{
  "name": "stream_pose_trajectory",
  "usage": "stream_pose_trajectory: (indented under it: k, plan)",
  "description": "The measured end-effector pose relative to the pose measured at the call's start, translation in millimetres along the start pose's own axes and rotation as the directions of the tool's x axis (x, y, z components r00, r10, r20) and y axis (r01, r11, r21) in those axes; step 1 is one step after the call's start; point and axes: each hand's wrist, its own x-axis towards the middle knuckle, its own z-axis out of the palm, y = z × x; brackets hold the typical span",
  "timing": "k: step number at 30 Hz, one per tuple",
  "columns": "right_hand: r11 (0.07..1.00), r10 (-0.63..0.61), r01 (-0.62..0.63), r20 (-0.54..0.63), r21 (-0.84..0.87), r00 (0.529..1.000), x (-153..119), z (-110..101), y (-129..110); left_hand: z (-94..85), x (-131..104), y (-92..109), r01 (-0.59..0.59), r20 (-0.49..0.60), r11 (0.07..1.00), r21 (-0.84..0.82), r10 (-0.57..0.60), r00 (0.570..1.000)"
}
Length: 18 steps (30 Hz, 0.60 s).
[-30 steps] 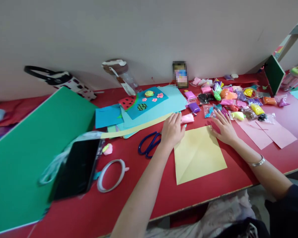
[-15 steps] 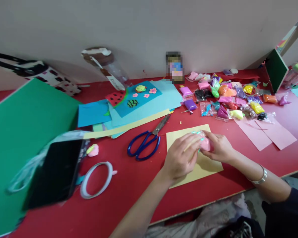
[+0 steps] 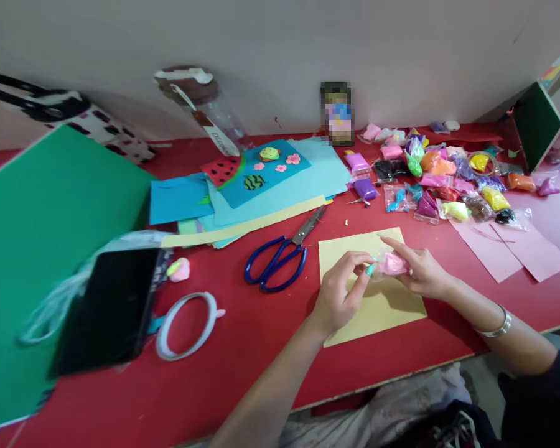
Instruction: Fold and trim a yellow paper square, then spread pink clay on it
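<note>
A small clear packet of pink modelling clay is held between my two hands, over a cream sheet of paper. My left hand pinches the packet's clear plastic edge between thumb and forefinger. On the other side, my right hand grips the clay end, its forefinger stretched along the top. Left of the paper lie blue-handled scissors, blades partly spread. A lump of pink and yellow clay and a white tape ring sit farther left.
Many coloured clay packets are heaped at the back right, behind pink paper sheets. A blue card with clay decorations tops stacked papers. A clear bottle, a dark tablet and a green board occupy the left.
My left hand has drawn back from covering the packet and now pinches its plastic edge. More of the pink clay shows. The camera view has shifted slightly.
</note>
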Motion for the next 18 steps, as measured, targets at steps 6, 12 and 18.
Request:
stream_pose_trajectory:
  k: [6, 12, 18]
  plan:
    - [1.0, 0.024, -0.025, 0.077, 0.012, 0.997, 0.5, 0.3, -0.9, -8.4, 2.0, -10.5, -0.001, 0.126, 0.996, 0.084, -0.01, 0.992]
    - [0.988, -0.052, 0.065, 0.099, -0.139, 0.994, -0.8, 4.8, -4.0, -2.8, -1.5, -14.0, 0.072, 0.235, 0.981, 0.178, -0.114, 0.965]
    - [0.974, -0.114, 0.113, 0.01, -0.198, 0.993, -0.5, 11.5, -9.5, 7.1, -3.6, -5.6, 0.051, 0.14, 0.956, 0.287, -0.094, 0.986]
